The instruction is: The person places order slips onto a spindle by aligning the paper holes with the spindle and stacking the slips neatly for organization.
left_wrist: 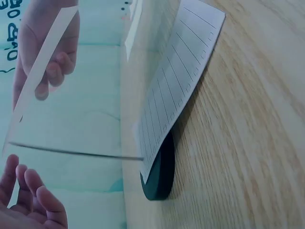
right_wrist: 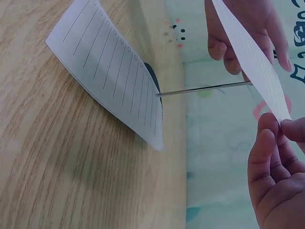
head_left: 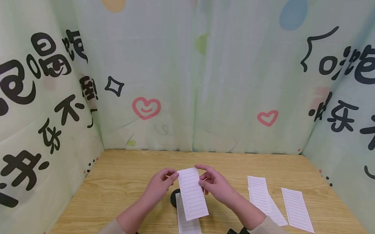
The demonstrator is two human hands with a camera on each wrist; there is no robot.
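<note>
A receipt spike stands on the table, with a black round base [head_left: 173, 199] and a thin metal rod [right_wrist: 205, 89]. Low on the rod, a lined white paper slip [left_wrist: 176, 71] is pierced and slopes down toward me. Above it, a second lined slip [head_left: 193, 194] is held tilted at the rod's upper end. My left hand [head_left: 160, 182] holds its upper left corner, thumb on top. On the slip's right edge, my right hand [head_left: 217, 186] pinches the paper between thumb and fingers, its index finger reaching the top corner. The rod's tip is hidden behind the held slip in the head view.
To the right lie more lined slips: one [head_left: 256, 184] overlaps another [head_left: 276, 215], and a third slip [head_left: 297, 209] lies apart. A printed curtain [head_left: 195, 79] encloses the wooden table [head_left: 125, 166] at the back and sides.
</note>
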